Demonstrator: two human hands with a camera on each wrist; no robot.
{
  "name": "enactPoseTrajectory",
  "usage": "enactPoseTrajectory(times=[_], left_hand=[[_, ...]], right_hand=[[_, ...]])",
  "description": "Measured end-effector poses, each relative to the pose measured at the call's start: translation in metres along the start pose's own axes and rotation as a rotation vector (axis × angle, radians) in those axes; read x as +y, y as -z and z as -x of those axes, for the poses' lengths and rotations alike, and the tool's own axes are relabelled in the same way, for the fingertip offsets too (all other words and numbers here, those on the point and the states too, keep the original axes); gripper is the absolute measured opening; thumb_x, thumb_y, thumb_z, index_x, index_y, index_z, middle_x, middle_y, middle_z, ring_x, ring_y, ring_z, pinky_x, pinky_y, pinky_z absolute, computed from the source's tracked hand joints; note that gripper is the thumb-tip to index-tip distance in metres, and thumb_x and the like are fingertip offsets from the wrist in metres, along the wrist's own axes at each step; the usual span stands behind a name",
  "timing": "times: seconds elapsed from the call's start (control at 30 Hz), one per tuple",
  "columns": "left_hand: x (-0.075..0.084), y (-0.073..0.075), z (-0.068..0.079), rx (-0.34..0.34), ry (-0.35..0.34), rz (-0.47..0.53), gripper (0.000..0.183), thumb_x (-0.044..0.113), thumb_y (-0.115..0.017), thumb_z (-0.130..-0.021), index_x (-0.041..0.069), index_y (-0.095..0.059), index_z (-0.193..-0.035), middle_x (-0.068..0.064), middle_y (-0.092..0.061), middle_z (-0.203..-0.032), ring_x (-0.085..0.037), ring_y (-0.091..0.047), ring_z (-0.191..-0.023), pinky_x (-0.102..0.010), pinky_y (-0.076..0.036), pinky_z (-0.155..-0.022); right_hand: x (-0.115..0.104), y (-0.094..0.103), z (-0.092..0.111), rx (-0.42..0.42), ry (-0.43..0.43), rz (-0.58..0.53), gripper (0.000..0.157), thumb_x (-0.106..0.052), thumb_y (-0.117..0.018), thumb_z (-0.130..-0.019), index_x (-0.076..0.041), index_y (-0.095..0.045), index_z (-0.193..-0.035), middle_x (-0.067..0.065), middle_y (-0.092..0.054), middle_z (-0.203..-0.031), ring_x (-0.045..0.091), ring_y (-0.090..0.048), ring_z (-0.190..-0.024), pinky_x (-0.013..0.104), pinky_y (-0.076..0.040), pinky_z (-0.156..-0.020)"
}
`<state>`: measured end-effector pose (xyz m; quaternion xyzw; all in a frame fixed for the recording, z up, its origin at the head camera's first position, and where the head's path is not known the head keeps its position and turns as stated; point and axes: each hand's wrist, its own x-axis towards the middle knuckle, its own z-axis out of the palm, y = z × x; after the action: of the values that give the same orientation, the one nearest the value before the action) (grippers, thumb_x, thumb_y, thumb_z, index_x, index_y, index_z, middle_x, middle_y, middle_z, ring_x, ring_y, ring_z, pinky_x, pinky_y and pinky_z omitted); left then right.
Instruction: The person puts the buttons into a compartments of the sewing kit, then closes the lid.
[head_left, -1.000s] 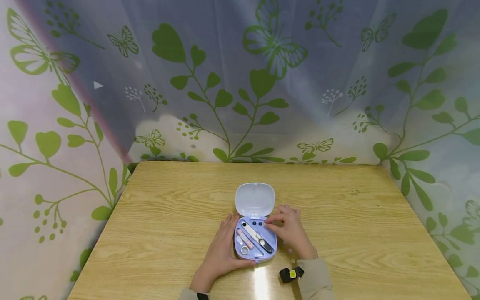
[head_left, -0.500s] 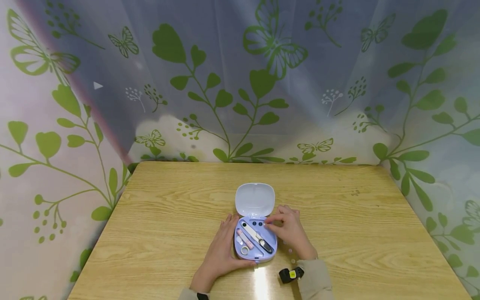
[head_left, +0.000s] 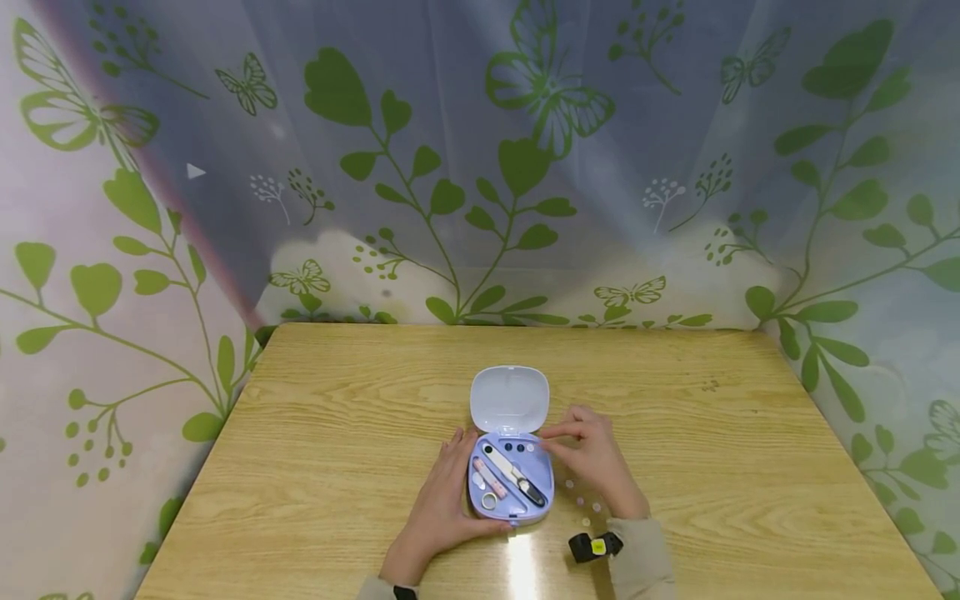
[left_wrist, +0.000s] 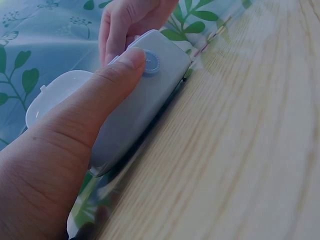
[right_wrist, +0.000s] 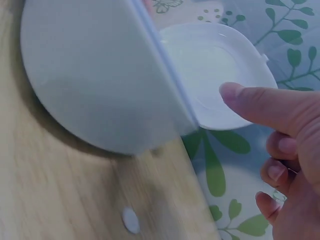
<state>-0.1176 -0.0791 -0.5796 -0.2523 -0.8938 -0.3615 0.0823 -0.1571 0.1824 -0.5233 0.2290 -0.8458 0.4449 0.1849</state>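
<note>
A lavender case point(head_left: 551, 492) with its white lid point(head_left: 510, 400) raised lies on the table. My left hand point(head_left: 442, 500) holds its left side, thumb pressed on the front near a round clasp point(left_wrist: 151, 62). Inside lie two small dark buttons point(head_left: 508, 447) and a pale one point(head_left: 531, 448) in the back right compartment. A white-and-black tool point(head_left: 513, 475) lies diagonally across the middle; a pink-and-white tube point(head_left: 491, 479) and a ring point(head_left: 489, 507) lie at the left. My right hand point(head_left: 592, 454) hovers at the case's right rim, thumb out, nothing visible in its fingers.
Several pale round buttons point(head_left: 597, 507) are scattered on the wooden table point(head_left: 337, 433) right of the case, below my right hand. A patterned curtain point(head_left: 420, 183) stands behind the table and along both sides.
My right hand has drawn back slightly to the right from the compartment, uncovering a pale button beside the two dark ones. The left hand and the case have stayed put.
</note>
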Motion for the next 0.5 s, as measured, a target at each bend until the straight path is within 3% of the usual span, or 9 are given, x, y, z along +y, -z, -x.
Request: enactPoseTrajectory(times=[0.1,0.5], left_hand=[[0.000,0.000,0.000,-0.001,0.003,0.004,0.134,0.076,-0.078,-0.060,0.007,-0.019,-0.158,-0.011,-0.027,-0.162,-0.027,-0.018,-0.150,-0.045,-0.015,-0.124],[0.001,0.001,0.000,-0.009,0.012,0.014,0.134,0.074,-0.080,-0.059,0.009,-0.018,-0.159,-0.010,-0.026,-0.162,-0.026,-0.016,-0.151,-0.045,-0.014,-0.124]], right_hand=[[0.002,0.007,0.002,0.022,0.020,-0.033,0.018,0.004,-0.086,-0.067,-0.003,-0.080,-0.081,0.001,-0.043,-0.064,0.014,-0.036,-0.061,0.018,-0.030,-0.054],[0.014,0.023,0.024,0.025,-0.111,-0.040,0.014,0.001,-0.086,-0.071,-0.006,-0.080,-0.082,0.000,-0.038,-0.065,0.007,-0.033,-0.063,0.022,-0.032,-0.054]])
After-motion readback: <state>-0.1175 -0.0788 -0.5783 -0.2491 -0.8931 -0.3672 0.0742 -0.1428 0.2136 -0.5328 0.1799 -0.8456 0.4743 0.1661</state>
